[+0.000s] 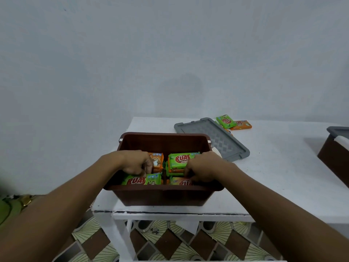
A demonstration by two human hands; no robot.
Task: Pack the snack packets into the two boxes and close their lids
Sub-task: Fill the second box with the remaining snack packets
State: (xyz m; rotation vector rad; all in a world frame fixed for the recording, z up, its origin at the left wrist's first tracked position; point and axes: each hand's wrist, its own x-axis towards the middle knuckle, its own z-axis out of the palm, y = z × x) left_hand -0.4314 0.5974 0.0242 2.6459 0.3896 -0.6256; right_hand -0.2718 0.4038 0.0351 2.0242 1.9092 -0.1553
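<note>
- Left hand and right hand reach into brown box, fingers curled down; fingertips hidden, so I can't tell if either grips anything.
- Box open-topped, near edge of white table, long axis left-right.
- Green and orange packets inside, lengthwise left-right, partly covered.
- Grey lid far right; second box cut off.

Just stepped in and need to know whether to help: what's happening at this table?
A person has left hand and right hand inside the open brown box, fingers curled among the packets there, apparently arranging them. The grey lid lies on the white table behind it, with a green packet and an orange packet beyond. A second box sits at the right edge.
</note>
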